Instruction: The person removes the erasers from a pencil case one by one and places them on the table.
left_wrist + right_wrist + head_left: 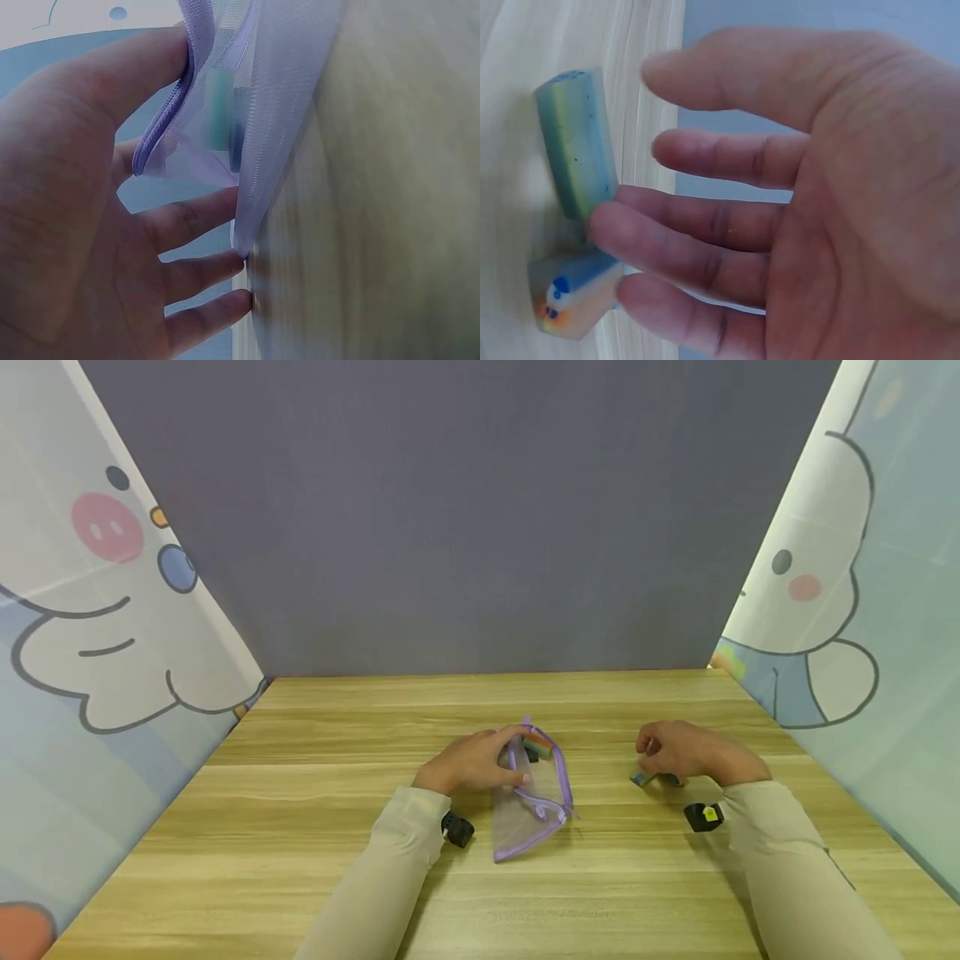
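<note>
A mesh zip pouch (525,827) with purple edging lies on the table, its mouth parted. My left hand (476,760) holds the pouch's rim, with the thumb at the purple zipper (176,101) and other fingers against the mesh. Inside the pouch show an orange-and-green block (537,743) and something dark. To the right, my right hand (686,752) hovers low over two small blocks that look like erasers. One block (574,142) is striped green, yellow and blue; the other block (574,292) is blue and peach with a printed figure. The right fingers are loosely extended, gripping neither.
The wooden table (337,843) extends around both hands. A dark grey panel (480,527) stands along its back edge. Cartoon-printed sheets (90,635) hang at the left and right sides. A small black device sits at each wrist.
</note>
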`<act>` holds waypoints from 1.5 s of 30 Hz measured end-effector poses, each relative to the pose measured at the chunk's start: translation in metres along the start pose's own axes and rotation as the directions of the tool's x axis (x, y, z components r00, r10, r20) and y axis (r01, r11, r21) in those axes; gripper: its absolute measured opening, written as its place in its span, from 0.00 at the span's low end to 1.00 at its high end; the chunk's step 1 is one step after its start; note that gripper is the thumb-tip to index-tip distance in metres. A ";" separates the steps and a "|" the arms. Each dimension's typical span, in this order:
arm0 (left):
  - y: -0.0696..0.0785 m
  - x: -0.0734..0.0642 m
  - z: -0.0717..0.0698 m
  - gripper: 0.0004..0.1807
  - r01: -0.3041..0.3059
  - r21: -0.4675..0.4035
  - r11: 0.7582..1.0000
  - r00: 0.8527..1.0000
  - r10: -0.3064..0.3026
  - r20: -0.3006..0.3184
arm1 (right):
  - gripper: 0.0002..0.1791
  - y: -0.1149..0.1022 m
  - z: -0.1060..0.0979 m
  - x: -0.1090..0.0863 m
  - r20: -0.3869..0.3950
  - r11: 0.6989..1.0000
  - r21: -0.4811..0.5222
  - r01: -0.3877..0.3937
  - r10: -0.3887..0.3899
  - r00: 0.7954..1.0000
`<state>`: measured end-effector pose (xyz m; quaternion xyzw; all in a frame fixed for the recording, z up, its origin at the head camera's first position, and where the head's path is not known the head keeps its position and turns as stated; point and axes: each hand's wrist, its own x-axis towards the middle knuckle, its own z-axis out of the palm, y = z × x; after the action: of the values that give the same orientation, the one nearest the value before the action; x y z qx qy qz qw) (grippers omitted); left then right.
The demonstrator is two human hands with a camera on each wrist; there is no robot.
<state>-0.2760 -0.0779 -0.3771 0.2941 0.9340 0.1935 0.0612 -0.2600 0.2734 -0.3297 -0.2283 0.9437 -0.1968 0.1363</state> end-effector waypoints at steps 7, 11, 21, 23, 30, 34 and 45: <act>-0.002 -0.001 0.000 0.43 -0.047 0.008 0.999 0.999 0.047 -0.016 | 0.19 -0.003 0.001 0.002 -0.055 1.000 -0.015 0.000 -0.001 0.998; -0.003 -0.002 0.002 0.43 -0.058 0.016 0.998 0.998 0.059 -0.015 | 0.15 -0.003 0.004 0.004 -0.095 0.999 -0.043 0.014 -0.018 0.995; -0.001 -0.001 -0.001 0.44 -0.034 0.006 0.999 0.999 0.034 0.005 | 0.10 -0.010 0.008 0.012 -0.174 0.997 -0.061 0.044 -0.054 0.983; 0.000 -0.001 -0.001 0.44 -0.037 0.004 0.999 0.999 0.037 0.002 | 0.08 -0.011 0.010 0.014 -0.195 0.996 -0.062 0.057 -0.068 0.978; -0.002 0.000 0.001 0.43 -0.051 -0.011 0.999 0.999 0.051 -0.012 | 0.06 -0.023 0.023 0.023 -0.209 0.992 -0.039 0.122 -0.127 0.970; -0.004 -0.003 0.003 0.42 -0.050 -0.021 0.999 0.999 0.049 -0.005 | 0.04 -0.028 0.032 0.028 -0.199 0.988 -0.006 0.152 -0.150 0.969; -0.004 0.001 0.004 0.42 -0.073 -0.014 0.997 0.997 0.073 -0.006 | 0.04 -0.044 0.035 0.031 -0.185 0.983 0.001 0.185 -0.181 0.966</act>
<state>-0.2781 -0.0796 -0.3822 0.3270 0.9214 0.2028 0.0538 -0.2581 0.2117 -0.3467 -0.2940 0.9253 -0.2374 0.0320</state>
